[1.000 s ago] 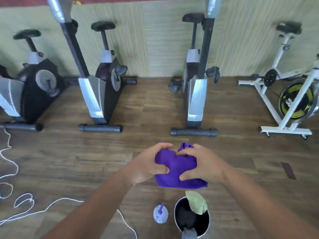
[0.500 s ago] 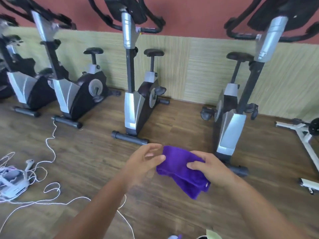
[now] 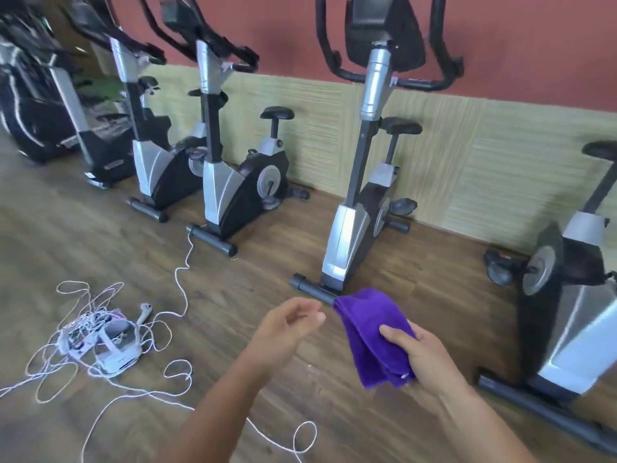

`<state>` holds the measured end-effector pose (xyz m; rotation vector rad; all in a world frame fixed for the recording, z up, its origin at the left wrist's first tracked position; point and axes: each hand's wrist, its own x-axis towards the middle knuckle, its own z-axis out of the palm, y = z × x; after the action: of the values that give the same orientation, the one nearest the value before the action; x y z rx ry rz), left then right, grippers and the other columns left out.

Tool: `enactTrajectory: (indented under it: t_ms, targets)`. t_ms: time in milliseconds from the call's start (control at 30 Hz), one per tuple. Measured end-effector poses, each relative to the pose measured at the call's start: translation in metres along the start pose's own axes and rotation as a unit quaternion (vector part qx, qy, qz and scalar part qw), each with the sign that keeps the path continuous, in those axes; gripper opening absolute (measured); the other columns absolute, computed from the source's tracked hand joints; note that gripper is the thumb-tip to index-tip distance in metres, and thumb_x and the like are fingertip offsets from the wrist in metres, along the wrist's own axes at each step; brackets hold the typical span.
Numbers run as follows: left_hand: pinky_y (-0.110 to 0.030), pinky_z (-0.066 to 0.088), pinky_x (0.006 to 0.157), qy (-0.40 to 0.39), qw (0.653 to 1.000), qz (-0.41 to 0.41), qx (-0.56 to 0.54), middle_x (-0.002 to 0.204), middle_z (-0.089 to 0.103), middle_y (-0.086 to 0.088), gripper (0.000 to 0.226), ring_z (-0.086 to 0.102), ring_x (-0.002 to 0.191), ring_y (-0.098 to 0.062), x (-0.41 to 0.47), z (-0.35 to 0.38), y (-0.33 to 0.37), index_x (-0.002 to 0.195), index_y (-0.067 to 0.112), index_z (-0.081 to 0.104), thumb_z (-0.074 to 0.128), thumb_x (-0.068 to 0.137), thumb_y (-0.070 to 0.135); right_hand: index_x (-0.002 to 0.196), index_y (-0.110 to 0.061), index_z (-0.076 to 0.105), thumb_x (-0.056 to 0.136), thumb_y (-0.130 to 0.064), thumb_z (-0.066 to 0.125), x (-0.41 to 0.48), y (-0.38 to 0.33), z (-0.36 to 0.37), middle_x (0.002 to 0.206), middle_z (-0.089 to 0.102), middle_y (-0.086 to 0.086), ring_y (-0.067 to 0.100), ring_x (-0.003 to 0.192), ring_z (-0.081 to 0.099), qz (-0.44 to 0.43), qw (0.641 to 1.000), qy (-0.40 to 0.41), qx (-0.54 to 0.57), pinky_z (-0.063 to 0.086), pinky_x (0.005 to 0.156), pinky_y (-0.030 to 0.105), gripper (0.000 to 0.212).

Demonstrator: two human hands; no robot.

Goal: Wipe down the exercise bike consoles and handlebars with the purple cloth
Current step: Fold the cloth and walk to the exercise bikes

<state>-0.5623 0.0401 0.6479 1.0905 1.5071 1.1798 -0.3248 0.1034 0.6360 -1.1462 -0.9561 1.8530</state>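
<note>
The folded purple cloth (image 3: 370,332) hangs from my right hand (image 3: 414,357), which grips its lower right part. My left hand (image 3: 288,325) is just left of the cloth, apart from it, fingers loosely curled and holding nothing. Straight ahead stands a silver and black exercise bike (image 3: 357,208); its black console (image 3: 384,31) and curved handlebars (image 3: 420,83) are high at the top of the view, well above both hands. Two more bikes (image 3: 230,182) stand in a row to the left and another bike (image 3: 574,295) is close on the right.
A white cord (image 3: 182,279) trails over the wooden floor from a tangled heap with a small white device (image 3: 117,345) at lower left. Bike base bars (image 3: 314,289) jut out onto the floor ahead. A larger machine (image 3: 43,105) stands at far left.
My left hand has let go of the cloth and drawn left; only the right hand holds it now. The view has lifted and swung left, so the bucket is out of sight.
</note>
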Motion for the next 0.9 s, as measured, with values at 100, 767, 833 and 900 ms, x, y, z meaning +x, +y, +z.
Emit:
enactTrajectory:
  t_ms: [100, 767, 833, 900]
  targets:
    - [-0.015, 0.047, 0.081, 0.034, 0.999, -0.006, -0.011, 0.104, 0.075, 0.016, 0.016, 0.066, 0.099, 0.006, 0.035, -0.04, 0.006, 0.109, 0.028, 0.074, 0.071, 0.093, 0.029, 0.113, -0.006, 0.075, 0.089, -0.012, 0.074, 0.045, -0.008, 0.04, 0.104, 0.079, 0.017, 0.027, 0.079, 0.074, 0.003, 1.0, 0.0, -0.002, 0.057, 0.066, 0.032, 0.025]
    - [-0.037, 0.052, 0.096, 0.176, 0.983, 0.045, 0.007, 0.103, 0.075, 0.01, 0.016, 0.067, 0.098, -0.004, 0.445, -0.214, 0.124, 0.106, 0.027, 0.076, 0.067, 0.095, 0.035, 0.111, -0.007, 0.07, 0.096, -0.014, 0.066, 0.5, -0.209, 0.231, 0.088, 0.08, 0.009, 0.023, 0.07, 0.077, 0.008, 0.992, -0.126, -0.007, 0.062, 0.061, 0.035, 0.017]
    - [-0.042, 0.052, 0.099, 0.183, 0.982, 0.042, 0.017, 0.107, 0.075, 0.006, 0.015, 0.066, 0.106, -0.017, 0.483, -0.232, 0.137, 0.104, 0.03, 0.076, 0.066, 0.095, 0.038, 0.115, -0.007, 0.072, 0.089, -0.021, 0.074, 0.54, -0.234, 0.252, 0.101, 0.08, 0.014, 0.032, 0.085, 0.076, 0.002, 0.992, -0.12, -0.029, 0.061, 0.082, 0.049, 0.03]
    - [-0.043, 0.051, 0.101, 0.184, 0.982, 0.045, 0.014, 0.109, 0.075, 0.002, 0.015, 0.066, 0.104, -0.018, 0.523, -0.25, 0.148, 0.105, 0.028, 0.075, 0.065, 0.096, 0.037, 0.117, -0.014, 0.073, 0.086, -0.032, 0.078, 0.579, -0.252, 0.271, 0.108, 0.08, 0.013, 0.035, 0.096, 0.075, 0.006, 0.994, -0.105, -0.027, 0.056, 0.094, 0.051, 0.036]
